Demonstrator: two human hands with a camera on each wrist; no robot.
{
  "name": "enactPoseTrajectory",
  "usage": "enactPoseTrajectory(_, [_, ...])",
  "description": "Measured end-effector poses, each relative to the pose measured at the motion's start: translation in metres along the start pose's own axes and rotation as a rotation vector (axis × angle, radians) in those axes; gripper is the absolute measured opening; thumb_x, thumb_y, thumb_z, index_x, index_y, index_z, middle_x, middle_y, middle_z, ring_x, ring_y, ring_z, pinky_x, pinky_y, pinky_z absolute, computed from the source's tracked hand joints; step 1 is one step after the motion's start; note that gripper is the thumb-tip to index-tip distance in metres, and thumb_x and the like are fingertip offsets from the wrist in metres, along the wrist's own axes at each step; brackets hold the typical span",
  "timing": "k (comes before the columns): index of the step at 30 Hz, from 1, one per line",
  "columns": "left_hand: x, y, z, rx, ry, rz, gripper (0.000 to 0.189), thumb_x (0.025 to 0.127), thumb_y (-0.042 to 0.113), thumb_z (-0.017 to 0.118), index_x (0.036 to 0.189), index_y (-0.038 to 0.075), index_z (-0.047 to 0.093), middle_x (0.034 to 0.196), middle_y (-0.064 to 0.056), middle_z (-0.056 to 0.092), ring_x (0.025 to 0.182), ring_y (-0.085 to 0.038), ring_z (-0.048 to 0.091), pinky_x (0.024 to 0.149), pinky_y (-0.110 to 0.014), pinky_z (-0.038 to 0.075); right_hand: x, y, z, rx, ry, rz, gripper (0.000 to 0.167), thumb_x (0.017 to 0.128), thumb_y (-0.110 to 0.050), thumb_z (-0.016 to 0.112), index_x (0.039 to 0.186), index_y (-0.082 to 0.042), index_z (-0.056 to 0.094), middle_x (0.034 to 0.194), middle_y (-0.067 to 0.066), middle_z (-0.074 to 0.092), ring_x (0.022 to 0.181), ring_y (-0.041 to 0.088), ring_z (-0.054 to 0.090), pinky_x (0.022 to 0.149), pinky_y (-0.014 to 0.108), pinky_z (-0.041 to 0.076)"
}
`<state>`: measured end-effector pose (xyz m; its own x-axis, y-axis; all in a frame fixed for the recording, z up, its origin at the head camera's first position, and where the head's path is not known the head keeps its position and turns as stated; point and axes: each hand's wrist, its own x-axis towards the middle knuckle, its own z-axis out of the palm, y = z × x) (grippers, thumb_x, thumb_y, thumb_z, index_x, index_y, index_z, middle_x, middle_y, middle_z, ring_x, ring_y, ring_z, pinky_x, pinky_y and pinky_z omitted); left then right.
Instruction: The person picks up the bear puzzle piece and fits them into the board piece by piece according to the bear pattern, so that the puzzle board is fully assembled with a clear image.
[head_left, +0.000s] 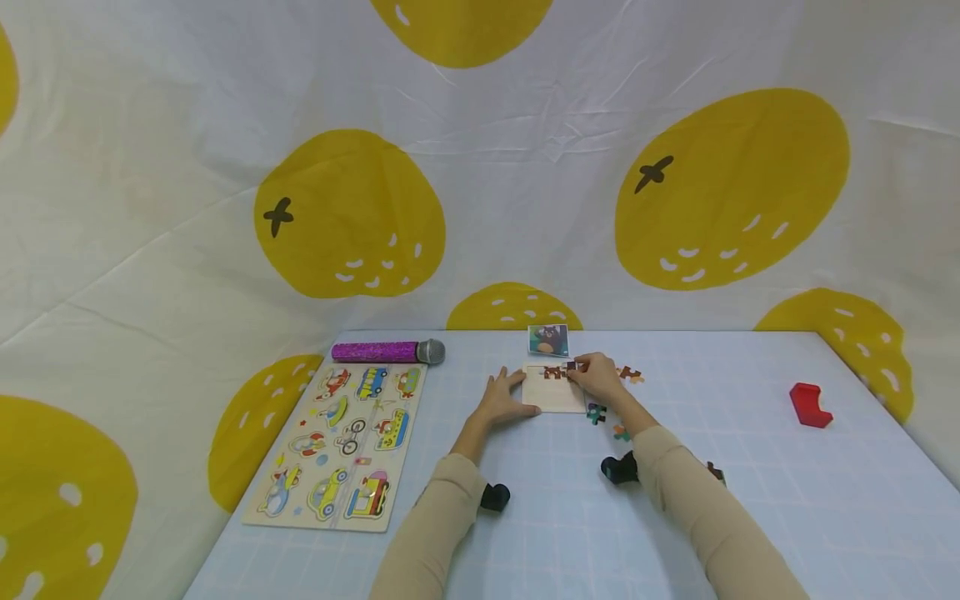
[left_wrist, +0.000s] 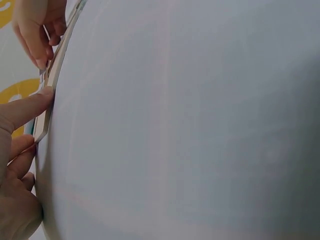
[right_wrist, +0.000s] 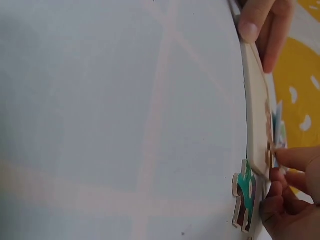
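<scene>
A small pale wooden puzzle tray (head_left: 551, 400) lies mid-table, with brown pieces (head_left: 552, 372) along its far side. My left hand (head_left: 501, 400) rests against the tray's near left corner, thumb on the front edge and extended fingers by the left side. At the far right corner, my right hand (head_left: 600, 377) pinches a dark brown puzzle piece (head_left: 572, 367) between thumb and fingertips, low over the tray. Its fingers partly hide the piece. Beside the tray's right edge lies a teal puzzle piece (right_wrist: 245, 192), close below the right hand.
Behind the tray stands a bear picture card (head_left: 548, 340). More loose pieces (head_left: 630, 374) lie to the right. A vehicle peg puzzle board (head_left: 337, 450) and a purple microphone (head_left: 382, 352) occupy the left. A red curved block (head_left: 810, 406) sits far right.
</scene>
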<state>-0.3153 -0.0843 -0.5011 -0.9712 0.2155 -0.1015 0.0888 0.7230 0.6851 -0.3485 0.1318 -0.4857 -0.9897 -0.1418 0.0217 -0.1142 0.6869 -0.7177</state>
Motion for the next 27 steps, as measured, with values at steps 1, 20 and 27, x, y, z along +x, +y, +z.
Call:
enactPoseTrajectory(1, [0.0002,0.0000,0.0001,0.000,0.000,0.001,0.079,0.074,0.036,0.078,0.140,0.010,0.045,0.151,-0.026,0.021,0.136,-0.053,0.012,0.109,-0.061,0.020,0.0003,-0.0005,-0.0001,-0.006,-0.001,0.003,0.043,0.089,-0.013,0.062,0.120,0.015,0.055,0.087,0.018,0.066,0.072,0.021,0.057,0.061,0.028,0.048])
enactPoseTrajectory(20, [-0.0012,0.0021,-0.0009,-0.007,-0.005,-0.007,0.078,0.074,0.035,0.078,0.140,0.010,0.046,0.151,-0.025,0.021,0.136,-0.053,0.011,0.108,-0.062,0.020,0.0006,-0.0074,0.0016,-0.062,-0.031,0.067,0.043,0.087,-0.013,0.063,0.120,0.013,0.056,0.090,0.017,0.066,0.065,0.016,0.053,0.052,0.022,0.041])
enactPoseTrajectory(27, [-0.0007,0.0021,-0.0010,-0.008,-0.002,-0.001,0.078,0.073,0.035,0.079,0.140,0.010,0.046,0.151,-0.027,0.021,0.136,-0.055,0.011,0.108,-0.062,0.020,-0.0010,-0.0076,0.0005,-0.052,0.002,0.056,0.043,0.085,-0.014,0.067,0.117,0.014,0.059,0.089,0.020,0.064,0.067,0.019,0.050,0.056,0.025,0.041])
